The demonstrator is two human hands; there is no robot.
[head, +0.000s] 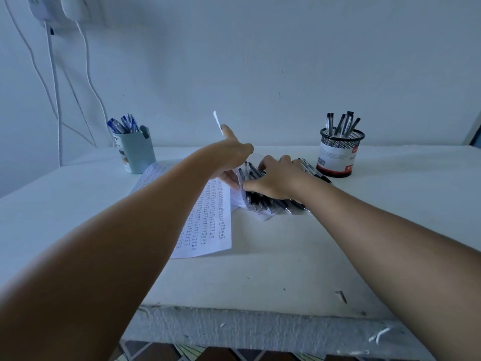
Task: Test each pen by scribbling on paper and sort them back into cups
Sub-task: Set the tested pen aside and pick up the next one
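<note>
1. Both arms reach out over the white table (273, 256), meeting at its far middle.
2. The right hand (276, 178) lies palm-down on a pile of black pens (270, 201), fingers spread and fairly straight, pressing on the pens rather than curling round any single one.
3. The left hand (229, 157) is just left of the pile, thumb sticking up; its fingers lie under a lifted sheet of paper (240, 186) at the pile's left edge, and a white paper corner (216, 121) rises beside the thumb. Whether the fingers pinch the sheet I cannot tell.
4. A printed sheet (208, 220), covered in rows of small marks, lies flat on the table under the left forearm, near side of the pile.
5. Far left: a grey cup (138, 155) with blue pens (123, 125) standing in it.
6. Far right: a black mesh cup (338, 155) with a red-and-white label, holding black pens (342, 123) upright, just beside the pile's right end.
7. White cables (56, 100) hang down the wall at far left.
</note>
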